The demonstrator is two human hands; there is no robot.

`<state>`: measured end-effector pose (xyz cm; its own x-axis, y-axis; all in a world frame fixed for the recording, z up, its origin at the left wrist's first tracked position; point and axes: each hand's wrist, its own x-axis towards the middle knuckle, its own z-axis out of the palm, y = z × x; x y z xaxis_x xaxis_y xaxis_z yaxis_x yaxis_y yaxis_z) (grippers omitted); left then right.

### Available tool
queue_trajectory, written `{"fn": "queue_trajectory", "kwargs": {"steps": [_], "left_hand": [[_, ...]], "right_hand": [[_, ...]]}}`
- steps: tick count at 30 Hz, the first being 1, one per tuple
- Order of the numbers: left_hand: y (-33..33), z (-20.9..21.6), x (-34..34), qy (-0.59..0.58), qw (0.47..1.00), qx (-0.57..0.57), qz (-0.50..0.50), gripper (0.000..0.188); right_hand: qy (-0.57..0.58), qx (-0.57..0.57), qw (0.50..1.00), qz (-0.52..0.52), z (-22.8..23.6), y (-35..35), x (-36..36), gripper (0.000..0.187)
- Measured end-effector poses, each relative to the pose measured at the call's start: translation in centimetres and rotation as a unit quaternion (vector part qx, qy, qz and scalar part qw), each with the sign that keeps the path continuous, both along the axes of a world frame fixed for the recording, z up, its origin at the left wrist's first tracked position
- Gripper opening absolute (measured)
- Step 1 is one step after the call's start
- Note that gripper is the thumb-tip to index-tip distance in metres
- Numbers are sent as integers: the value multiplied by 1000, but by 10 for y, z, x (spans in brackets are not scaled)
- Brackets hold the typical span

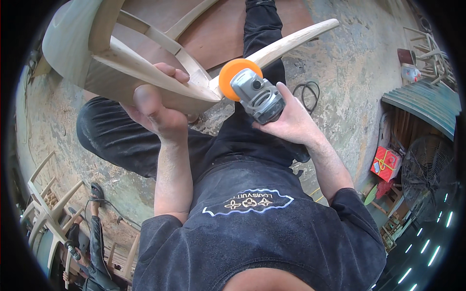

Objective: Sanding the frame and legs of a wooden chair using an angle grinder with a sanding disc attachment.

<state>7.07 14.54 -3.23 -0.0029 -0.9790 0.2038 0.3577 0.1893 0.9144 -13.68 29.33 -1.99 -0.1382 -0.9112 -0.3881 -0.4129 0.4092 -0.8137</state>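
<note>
A pale, unpainted wooden chair frame [114, 80] lies tilted across my lap, at the upper left. My left hand [162, 114] is wrapped round its lower rail, thumb on the near face and fingertips on the far side. One curved leg [296, 42] of the frame stretches away to the upper right. In my right hand [293, 119] is a grey angle grinder [259, 97], gripped by its body. Its orange disc [227, 80] is at the joint where the leg meets the rail; whether it touches the wood I cannot tell.
A black cord [307, 94] lies coiled on the worn floor to the right. Farther right are a red box [386, 162], a large fan [427, 165] and stacked chair frames [432, 56]. Another person [94, 252] works among chair frames at the lower left.
</note>
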Motion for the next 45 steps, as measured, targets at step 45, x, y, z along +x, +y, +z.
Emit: {"fn": "queue_trajectory", "kwargs": {"steps": [45], "left_hand": [[-13, 6, 8, -46, 999, 16, 9, 56]], "right_hand": [[-14, 8, 1000, -17, 14, 6, -11, 71]]}}
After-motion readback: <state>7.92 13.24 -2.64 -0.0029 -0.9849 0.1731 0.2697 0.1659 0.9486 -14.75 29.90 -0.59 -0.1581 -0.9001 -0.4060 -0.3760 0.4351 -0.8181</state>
